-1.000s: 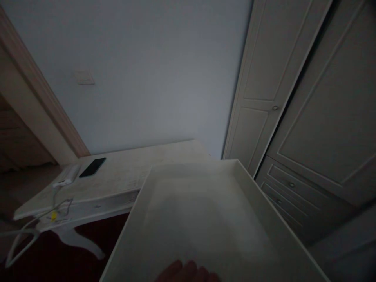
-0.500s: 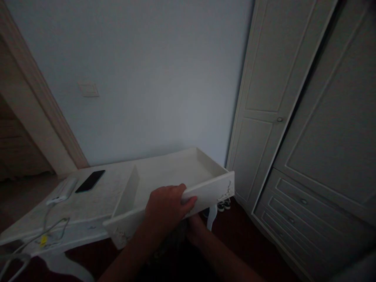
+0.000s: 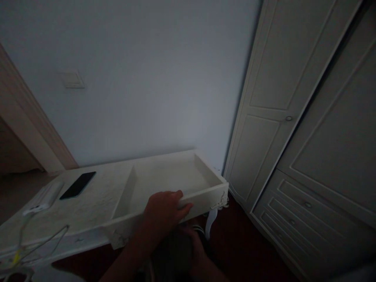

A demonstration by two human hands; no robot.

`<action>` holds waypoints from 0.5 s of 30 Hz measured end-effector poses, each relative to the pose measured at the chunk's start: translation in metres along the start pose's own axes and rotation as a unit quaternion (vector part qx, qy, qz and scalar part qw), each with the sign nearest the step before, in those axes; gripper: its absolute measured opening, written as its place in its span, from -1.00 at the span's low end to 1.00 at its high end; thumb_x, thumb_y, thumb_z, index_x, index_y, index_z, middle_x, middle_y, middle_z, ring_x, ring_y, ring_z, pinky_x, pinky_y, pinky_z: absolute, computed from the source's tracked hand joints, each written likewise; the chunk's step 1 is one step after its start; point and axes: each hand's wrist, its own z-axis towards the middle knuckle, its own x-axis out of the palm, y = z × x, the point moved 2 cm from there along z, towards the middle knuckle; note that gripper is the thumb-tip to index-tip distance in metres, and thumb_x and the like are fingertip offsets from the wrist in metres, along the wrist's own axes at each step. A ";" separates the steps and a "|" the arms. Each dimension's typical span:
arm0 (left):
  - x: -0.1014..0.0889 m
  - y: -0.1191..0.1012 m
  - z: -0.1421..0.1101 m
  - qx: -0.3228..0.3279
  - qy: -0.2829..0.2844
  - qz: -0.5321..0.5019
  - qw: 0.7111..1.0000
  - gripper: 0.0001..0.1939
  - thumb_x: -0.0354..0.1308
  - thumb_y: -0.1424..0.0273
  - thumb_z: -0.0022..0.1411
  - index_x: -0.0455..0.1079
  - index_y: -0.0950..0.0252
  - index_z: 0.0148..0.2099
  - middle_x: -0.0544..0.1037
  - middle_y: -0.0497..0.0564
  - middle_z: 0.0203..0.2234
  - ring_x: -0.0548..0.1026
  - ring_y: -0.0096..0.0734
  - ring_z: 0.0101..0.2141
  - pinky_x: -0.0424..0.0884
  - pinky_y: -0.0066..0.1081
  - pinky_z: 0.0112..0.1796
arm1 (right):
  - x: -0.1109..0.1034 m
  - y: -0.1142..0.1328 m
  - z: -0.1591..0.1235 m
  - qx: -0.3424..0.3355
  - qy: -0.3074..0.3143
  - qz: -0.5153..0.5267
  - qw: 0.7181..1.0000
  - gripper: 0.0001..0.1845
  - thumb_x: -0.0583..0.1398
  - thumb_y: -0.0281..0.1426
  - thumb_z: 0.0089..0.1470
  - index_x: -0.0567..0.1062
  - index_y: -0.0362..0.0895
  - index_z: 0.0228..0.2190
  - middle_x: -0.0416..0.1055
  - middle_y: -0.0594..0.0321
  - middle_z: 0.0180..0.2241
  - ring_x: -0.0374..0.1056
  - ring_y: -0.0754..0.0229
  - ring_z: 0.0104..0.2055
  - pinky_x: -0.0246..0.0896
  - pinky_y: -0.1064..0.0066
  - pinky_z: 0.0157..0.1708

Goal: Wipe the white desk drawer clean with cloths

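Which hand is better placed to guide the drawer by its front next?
Left, probably: the left hand grips the top edge of the drawer front, while the right hand is lower, in shadow.

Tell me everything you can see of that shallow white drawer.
The shallow white rectangular drawer, apparently painted wood, sits open side up over the white tabletop's right part, its front panel towards the wearer. Ornament marks the panel's two ends. No contents show. The bare left hand grips the panel's top edge; whether the dim right hand touches it is unclear.
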 end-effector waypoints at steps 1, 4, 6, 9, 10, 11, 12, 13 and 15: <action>0.006 0.002 0.003 0.001 0.005 0.000 1.000 -0.57 0.04 -0.07 0.40 0.51 0.14 -0.17 0.69 0.06 -0.28 0.66 -0.01 -0.19 0.42 -0.19 -0.23 | -0.011 -0.001 -0.008 0.013 -0.014 0.011 1.000 -0.39 0.40 0.09 -0.19 0.64 -0.08 -0.21 0.61 0.08 -0.30 0.56 -0.21 -0.11 0.43 0.00 -0.09; 0.025 0.010 0.009 0.004 0.017 -0.003 1.000 -0.57 0.04 -0.06 0.41 0.52 0.16 -0.15 0.69 0.07 -0.28 0.66 -0.04 -0.19 0.40 -0.23 -0.25 | -0.052 0.009 -0.034 0.017 -0.082 0.030 0.996 -0.37 0.49 0.02 -0.35 0.65 -0.16 -0.29 0.62 0.05 -0.33 0.57 -0.22 -0.12 0.42 0.01 -0.02; 0.033 0.014 0.011 0.005 0.020 -0.005 1.000 -0.58 0.03 -0.04 0.41 0.52 0.16 -0.13 0.69 0.06 -0.29 0.66 -0.08 -0.20 0.38 -0.26 -0.25 | -0.081 0.032 -0.051 -0.026 -0.158 0.034 0.987 -0.35 0.52 -0.02 -0.41 0.65 -0.16 -0.28 0.63 0.06 -0.32 0.57 -0.22 -0.12 0.42 0.01 -0.01; 0.038 0.017 0.008 0.011 0.014 -0.006 1.000 -0.58 -0.02 0.00 0.46 0.51 0.16 -0.09 0.68 0.04 -0.27 0.65 -0.13 -0.18 0.37 -0.27 -0.22 | -0.113 0.087 -0.076 -0.155 -0.273 0.015 0.949 -0.39 0.43 0.07 -0.24 0.64 -0.09 -0.24 0.64 0.06 -0.26 0.57 -0.22 -0.12 0.46 -0.01 -0.09; 0.038 0.017 0.007 0.014 0.011 -0.006 1.000 -0.59 -0.05 0.02 0.48 0.51 0.16 -0.08 0.67 0.04 -0.26 0.65 -0.13 -0.17 0.36 -0.27 -0.22 | -0.119 0.106 -0.082 -0.211 -0.315 0.015 0.925 -0.41 0.40 0.10 -0.20 0.63 -0.04 -0.23 0.63 0.08 -0.22 0.57 -0.20 -0.11 0.47 0.00 -0.11; 0.038 0.018 0.005 0.016 0.009 -0.007 1.000 -0.59 -0.06 0.04 0.49 0.51 0.16 -0.07 0.67 0.04 -0.25 0.65 -0.14 -0.16 0.36 -0.27 -0.21 | -0.122 0.125 -0.087 -0.268 -0.350 0.014 0.897 -0.41 0.38 0.11 -0.18 0.61 -0.01 -0.19 0.63 0.10 -0.17 0.56 -0.17 -0.09 0.47 0.02 -0.12; 0.038 0.018 0.004 0.018 0.008 -0.007 1.000 -0.59 -0.07 0.06 0.50 0.51 0.16 -0.06 0.67 0.04 -0.25 0.64 -0.14 -0.16 0.36 -0.27 -0.21 | -0.123 0.142 -0.089 -0.322 -0.375 0.007 0.870 -0.40 0.37 0.10 -0.16 0.58 0.03 -0.14 0.61 0.13 -0.12 0.55 -0.14 -0.07 0.47 0.05 -0.13; 0.038 0.018 0.003 0.021 0.007 -0.007 1.000 -0.59 -0.07 0.07 0.50 0.51 0.17 -0.06 0.67 0.05 -0.25 0.64 -0.14 -0.17 0.36 -0.27 -0.21 | -0.122 0.156 -0.088 -0.365 -0.388 -0.009 0.846 -0.38 0.37 0.08 -0.14 0.55 0.05 -0.07 0.60 0.16 -0.09 0.53 -0.11 -0.06 0.46 0.08 -0.13; 0.038 0.018 0.002 0.029 0.004 -0.006 1.000 -0.60 -0.07 0.09 0.51 0.51 0.18 -0.07 0.67 0.05 -0.26 0.64 -0.13 -0.19 0.36 -0.27 -0.22 | -0.115 0.175 -0.076 -0.408 -0.377 -0.081 0.828 -0.32 0.40 0.03 -0.13 0.49 0.07 0.01 0.57 0.20 -0.07 0.51 -0.06 -0.07 0.43 0.16 -0.14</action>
